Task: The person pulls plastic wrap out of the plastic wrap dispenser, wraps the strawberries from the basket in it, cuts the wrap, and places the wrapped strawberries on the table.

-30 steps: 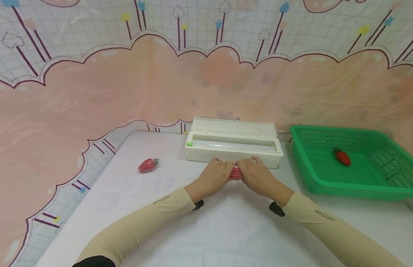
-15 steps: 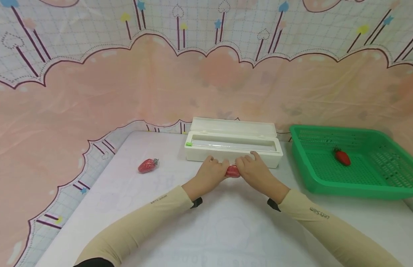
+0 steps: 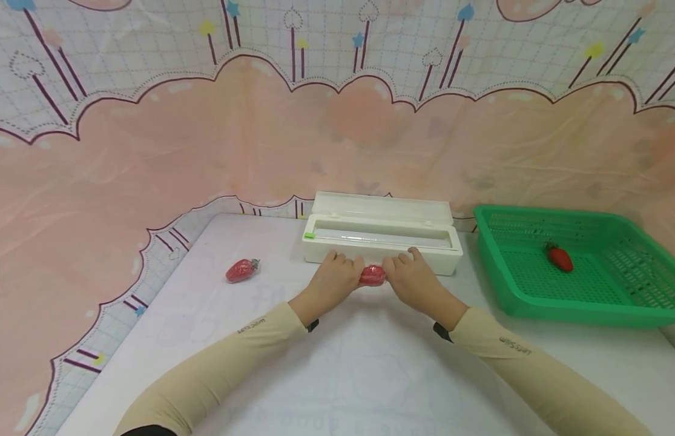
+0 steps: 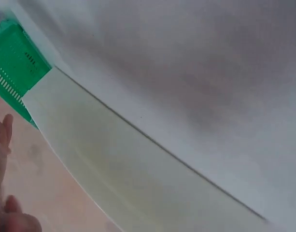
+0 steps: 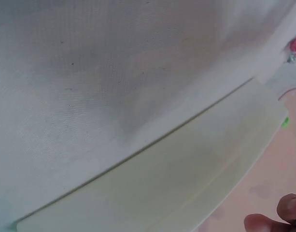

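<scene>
In the head view a red strawberry [image 3: 373, 275] with a shiny clear film round it is held between the two hands, just in front of a white cling film box [image 3: 383, 245]. My left hand [image 3: 333, 277] grips its left end with curled fingers; my right hand [image 3: 416, 283] pinches its right end. Both ends are hidden by the fingers. Another film-wrapped strawberry [image 3: 242, 270] lies on the table to the left, its green leaves pointing right. The wrist views show only part of each hand, with the fingers [image 4: 3, 140] and fingers [image 5: 278, 217] at the edges.
The cling film box has its lid [image 3: 383, 208] raised at the back. On the right stands a green plastic basket [image 3: 577, 312] with one strawberry [image 3: 560, 257] in it. A patterned cloth [image 3: 337, 145] hangs behind the white table [image 3: 359, 375].
Both hands and the strawberry between them have shifted slightly left, the left hand more than the right. The gap between the hands has widened, and more of the strawberry shows.
</scene>
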Action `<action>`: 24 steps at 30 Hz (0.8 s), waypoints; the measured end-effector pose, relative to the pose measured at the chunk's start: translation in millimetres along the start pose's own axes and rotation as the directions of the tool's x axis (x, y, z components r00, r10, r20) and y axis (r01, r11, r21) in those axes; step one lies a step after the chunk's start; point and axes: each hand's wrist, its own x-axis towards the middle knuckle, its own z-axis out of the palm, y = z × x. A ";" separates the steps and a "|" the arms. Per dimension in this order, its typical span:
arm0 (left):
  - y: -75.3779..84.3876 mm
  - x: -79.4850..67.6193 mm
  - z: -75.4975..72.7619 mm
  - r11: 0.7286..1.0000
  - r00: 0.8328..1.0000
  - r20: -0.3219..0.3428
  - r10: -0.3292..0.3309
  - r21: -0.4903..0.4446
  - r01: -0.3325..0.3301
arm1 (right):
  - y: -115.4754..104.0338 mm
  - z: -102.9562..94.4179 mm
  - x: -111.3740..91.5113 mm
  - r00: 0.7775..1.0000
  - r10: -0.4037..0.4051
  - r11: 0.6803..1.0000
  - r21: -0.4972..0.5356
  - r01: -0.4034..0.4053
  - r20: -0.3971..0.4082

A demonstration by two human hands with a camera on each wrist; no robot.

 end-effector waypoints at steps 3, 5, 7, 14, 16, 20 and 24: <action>-1.6 -0.8 -0.8 0.994 0.997 0.058 -0.045 -0.097 0.051 | -1.9 -0.2 1.2 1.000 0.024 0.999 0.024 -0.024 0.006; -3.0 -1.4 -1.5 0.980 0.992 0.101 -0.075 -0.175 0.092 | -4.3 -2.6 3.4 0.999 0.043 0.997 0.067 -0.043 0.010; -4.8 -2.5 -1.7 0.961 0.986 0.135 -0.100 -0.245 0.131 | -7.4 -5.5 7.0 0.998 0.055 0.989 0.135 -0.056 0.012; -11.3 -8.8 -5.5 0.933 0.978 0.143 -0.150 -0.306 0.188 | -20.1 -6.5 20.3 0.998 0.024 0.970 0.240 -0.038 0.059; -13.1 -11.8 -5.5 0.954 0.983 0.125 -0.137 -0.252 0.165 | -23.1 -4.4 23.0 0.996 0.023 0.966 0.256 -0.043 0.083; -18.7 -19.9 -2.5 0.987 0.990 0.098 -0.098 -0.121 0.110 | -28.3 0.3 29.3 0.995 0.009 0.955 0.293 -0.039 0.103; -27.6 -30.1 -2.4 0.994 0.990 0.116 -0.085 -0.062 0.093 | -32.4 2.8 37.1 0.994 -0.002 0.948 0.317 -0.032 0.105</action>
